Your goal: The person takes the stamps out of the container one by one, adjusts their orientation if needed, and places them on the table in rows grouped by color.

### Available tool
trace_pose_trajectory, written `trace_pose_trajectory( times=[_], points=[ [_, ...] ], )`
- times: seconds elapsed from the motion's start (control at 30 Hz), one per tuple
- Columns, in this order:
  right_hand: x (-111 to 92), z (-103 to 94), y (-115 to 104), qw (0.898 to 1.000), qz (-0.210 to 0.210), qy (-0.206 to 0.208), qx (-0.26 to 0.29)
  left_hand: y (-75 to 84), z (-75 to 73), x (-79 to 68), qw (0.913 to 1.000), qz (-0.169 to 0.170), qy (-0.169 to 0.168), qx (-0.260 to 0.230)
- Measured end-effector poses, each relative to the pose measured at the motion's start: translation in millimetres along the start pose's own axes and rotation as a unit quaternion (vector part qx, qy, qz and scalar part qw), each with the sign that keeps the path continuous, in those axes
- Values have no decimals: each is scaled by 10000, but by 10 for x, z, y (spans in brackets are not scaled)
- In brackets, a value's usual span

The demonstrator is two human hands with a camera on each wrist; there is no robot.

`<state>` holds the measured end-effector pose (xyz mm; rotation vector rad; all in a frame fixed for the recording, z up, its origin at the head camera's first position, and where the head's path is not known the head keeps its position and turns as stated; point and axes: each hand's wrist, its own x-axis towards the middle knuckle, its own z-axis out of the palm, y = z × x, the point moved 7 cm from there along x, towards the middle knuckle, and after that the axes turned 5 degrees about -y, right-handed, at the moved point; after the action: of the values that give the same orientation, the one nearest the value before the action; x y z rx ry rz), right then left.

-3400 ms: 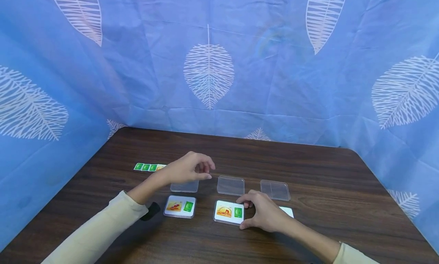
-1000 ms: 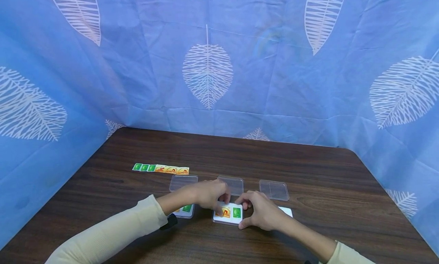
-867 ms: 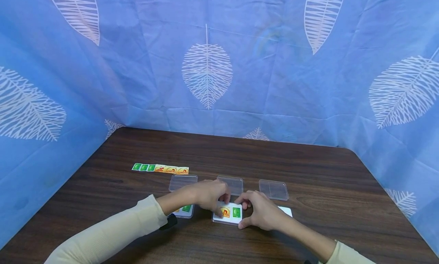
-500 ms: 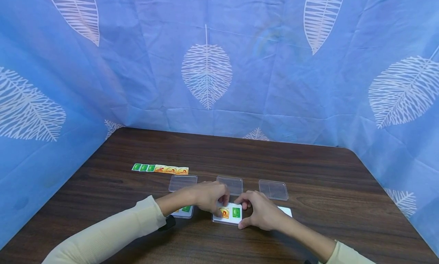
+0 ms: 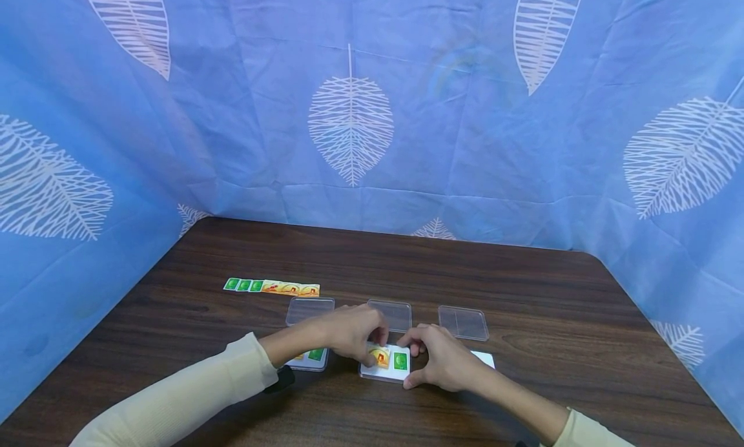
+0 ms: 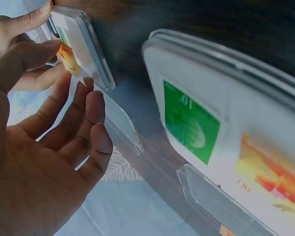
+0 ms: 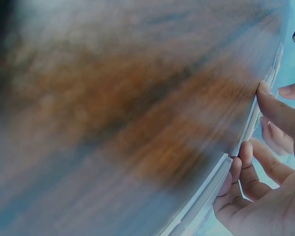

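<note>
My left hand (image 5: 354,331) reaches over the middle case (image 5: 383,377), a clear flat box with a white insert. Between thumb and fingertip it pinches an orange stamp (image 6: 69,56), which looks tilted up from the insert in the left wrist view. Beside it on the insert lies a green stamp (image 5: 401,361). My right hand (image 5: 444,360) holds that case by its right edge, thumb at the near corner and fingers at the far one. In the right wrist view, the right hand's fingers (image 7: 253,184) touch the case's thin edge.
A second case (image 6: 226,103) with green and orange stamps stands to the left, partly behind my left forearm. A third white one (image 5: 484,358) shows behind my right hand. Clear lids (image 5: 310,310) lie in a row beyond. Farther left is a strip of stamps (image 5: 272,287).
My left hand has come down from above the lids to the middle case and pinches its orange stamp, which has shifted slightly upward in the last half second. My right hand stays put.
</note>
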<state>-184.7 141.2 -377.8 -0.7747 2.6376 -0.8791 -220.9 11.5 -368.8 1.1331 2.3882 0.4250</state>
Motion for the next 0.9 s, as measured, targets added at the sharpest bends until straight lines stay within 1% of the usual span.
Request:
trace_pose_trajectory(
  times=[0.2,0.3,0.5,0.63,0.77,0.9],
  points=[
    [-3,4,0,10000,-53,11,41,-28,-39,-17,9998,40,140,-131],
    [-1,4,4,10000,-27,14,44,-39,-69,-31,9995,91,292,-125],
    [-1,-1,6,10000,-17,39,5,-48,-146,-59,9970,388,656,-162],
    [-13,-1,-4,9999,-106,54,13,-48,-163,-65,9958,554,674,-279],
    [-11,1,-3,9999,-100,62,27,-56,-169,-72,9950,578,704,-399],
    [-13,4,-1,9999,-96,59,-29,-64,-174,-79,9938,597,841,-411]
  ],
)
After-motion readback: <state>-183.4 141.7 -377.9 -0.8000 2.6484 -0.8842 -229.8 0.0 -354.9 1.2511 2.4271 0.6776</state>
